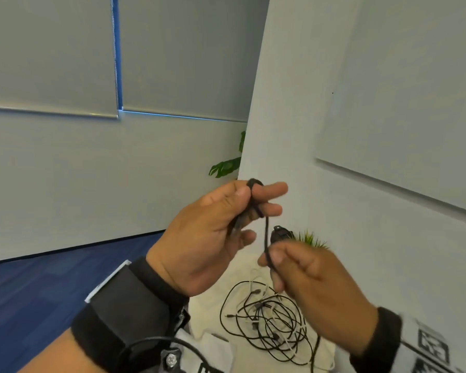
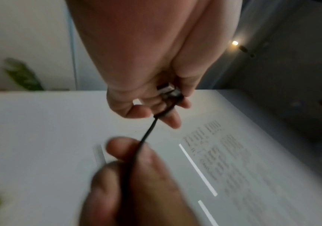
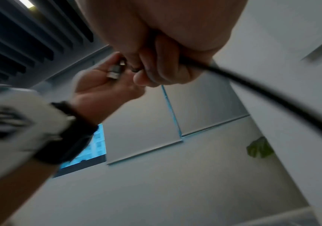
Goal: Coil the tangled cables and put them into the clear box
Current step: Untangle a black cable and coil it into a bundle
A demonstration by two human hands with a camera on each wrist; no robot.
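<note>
In the head view my left hand (image 1: 256,200) is raised, with a black cable (image 1: 266,232) looped round its first fingers and pinned by the thumb. The cable's metal plug (image 2: 166,88) lies in that palm in the left wrist view. From the loop the cable drops to my right hand (image 1: 269,261), just below and to the right, which pinches it between thumb and forefinger. The cable (image 3: 272,94) then trails down out of that hand. A tangled pile of black and white cables (image 1: 269,327) lies on the white table (image 1: 207,313) under both hands. No clear box is in view.
A small black device (image 1: 280,234) and a spiky green plant (image 1: 311,239) stand at the back of the table against the white wall (image 1: 334,130). A leafy plant (image 1: 226,165) shows past the wall's corner. Blue floor (image 1: 38,292) lies to the left.
</note>
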